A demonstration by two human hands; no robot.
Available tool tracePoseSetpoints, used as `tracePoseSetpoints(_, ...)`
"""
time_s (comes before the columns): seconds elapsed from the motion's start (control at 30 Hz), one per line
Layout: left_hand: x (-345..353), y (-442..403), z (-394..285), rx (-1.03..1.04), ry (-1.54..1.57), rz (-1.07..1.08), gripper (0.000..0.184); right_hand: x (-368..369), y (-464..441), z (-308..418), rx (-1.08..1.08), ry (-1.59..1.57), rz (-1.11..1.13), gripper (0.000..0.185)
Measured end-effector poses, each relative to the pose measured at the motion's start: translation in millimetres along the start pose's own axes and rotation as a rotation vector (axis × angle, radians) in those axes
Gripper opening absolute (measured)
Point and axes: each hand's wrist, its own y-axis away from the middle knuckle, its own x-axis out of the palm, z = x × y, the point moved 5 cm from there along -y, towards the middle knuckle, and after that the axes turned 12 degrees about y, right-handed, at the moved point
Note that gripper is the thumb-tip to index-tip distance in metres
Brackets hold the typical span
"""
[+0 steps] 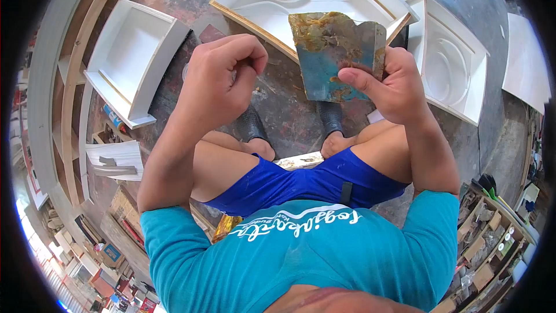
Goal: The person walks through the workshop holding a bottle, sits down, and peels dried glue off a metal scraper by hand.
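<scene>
My right hand [399, 84] grips the right edge of a flat putty-smeared board [324, 58], its thumb pressed on the near face. Teal and grey show on the board between yellow-brown smears. My left hand [223, 75] is raised to the left of the board, apart from it. Its fingers are curled in and the thumb is closed against them. What sits in that grip, if anything, is hidden. Beyond the board, and partly covered by it, lies a large white wooden frame [255, 0] with a round shape inside.
A white open box [136, 52] rests on the floor at left, and another white frame [452, 64] with an oval inside lies at right. Long wooden shelving [72, 81] lines the far left. A bin of wood scraps [486, 232] stands at lower right. Both feet are below the board.
</scene>
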Motion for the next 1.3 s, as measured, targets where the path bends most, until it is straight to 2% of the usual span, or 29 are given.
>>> tracePoseSetpoints(0.23,-13.2,5.1,-14.3,0.122,0.126,-0.003,0.007,0.2,-3.2,12.3,-0.177,0.19,-0.073,0.02)
tracePoseSetpoints(0.33,0.6,6.3,-45.7,0.39,-0.199,-0.335,0.008,5.4,-2.5,15.8,-0.181,0.213,-0.057,0.019)
tracePoseSetpoints(0.47,8.2,8.4,-43.7,0.649,-0.577,-0.329,0.03,16.4,0.5,19.4,-0.196,0.193,-0.032,0.019)
tracePoseSetpoints(0.57,10.7,9.7,-44.5,0.7,-0.668,-0.328,0.025,19.9,3.0,22.2,-0.169,0.187,-0.028,0.02)
tracePoseSetpoints(0.7,19.2,8.1,-41.3,0.696,-0.711,-0.287,0.024,19.5,4.2,21.7,-0.118,0.238,-0.006,0.022)
tracePoseSetpoints(0.77,26.0,2.8,-31.3,0.681,-0.714,-0.315,0.023,21.5,3.1,16.8,-0.041,0.167,-0.02,0.024)
tracePoseSetpoints(0.87,38.8,0.8,-27.9,0.567,-0.703,-0.199,0.019,30.5,-3.5,-5.9,0.012,0.002,-0.124,0.026)
tracePoseSetpoints(0.97,55.2,0.3,-27.1,0.544,-0.747,-0.17,0.015,23.7,-8.4,-11.3,0.059,0.083,-0.134,0.027)
tracePoseSetpoints(1.03,57.4,-2.8,-22.5,0.495,-0.712,-0.132,0.012,16.9,-11.1,-4.1,0.097,0.286,-0.079,0.029)
tracePoseSetpoints(1.13,62.0,0.6,-15.2,0.451,-0.57,-0.036,0.011,12.5,-15.5,-22.7,0.01,0.457,-0.182,0.026)
tracePoseSetpoints(1.17,64.4,4.3,-14.9,0.439,-0.505,0.002,0.011,-2.1,-18.9,-33.5,0.184,0.485,-0.241,0.028)
tracePoseSetpoints(1.23,69.5,18.3,-34.2,0.519,-0.442,0.043,0.011,-44.2,-27.1,-53.6,0.387,0.436,-0.317,0.032)
tracePoseSetpoints(1.3,67.2,16.3,-44.1,0.54,-0.434,0.075,0.012,-57.7,-24.2,-55.9,0.302,0.34,-0.35,0.032)
